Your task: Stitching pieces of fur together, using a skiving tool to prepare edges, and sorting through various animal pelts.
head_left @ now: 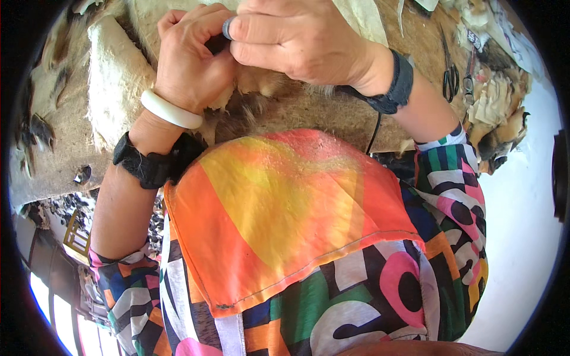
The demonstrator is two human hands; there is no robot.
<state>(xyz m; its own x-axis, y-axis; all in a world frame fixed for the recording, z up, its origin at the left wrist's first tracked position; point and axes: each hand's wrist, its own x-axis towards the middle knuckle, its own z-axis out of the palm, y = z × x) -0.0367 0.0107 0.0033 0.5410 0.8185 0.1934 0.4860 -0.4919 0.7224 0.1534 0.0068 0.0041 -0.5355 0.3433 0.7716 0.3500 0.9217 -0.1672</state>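
Observation:
My left hand (pixel 199 59) and my right hand (pixel 300 44) meet at the top of the view, over the worktable. The left hand's fingers are curled, and the right hand's fingers are pinched together beside it. A small dark grey piece (pixel 227 28) shows where the right fingertips meet the left hand; its kind is unclear. What either hand holds is hidden by the fingers. Just below the hands lies a brown and tan fur piece (pixel 258 83). A pale hide piece (pixel 116 77) lies left of my left hand.
Fur scraps (pixel 496 104) are heaped at the right end of the brown table (pixel 59 160). Near them lie black-handled scissors (pixel 451 83). A dark cord (pixel 375 133) hangs by the table edge. An orange and yellow cloth (pixel 285 202) covers my front. A yellow frame (pixel 77 237) stands lower left.

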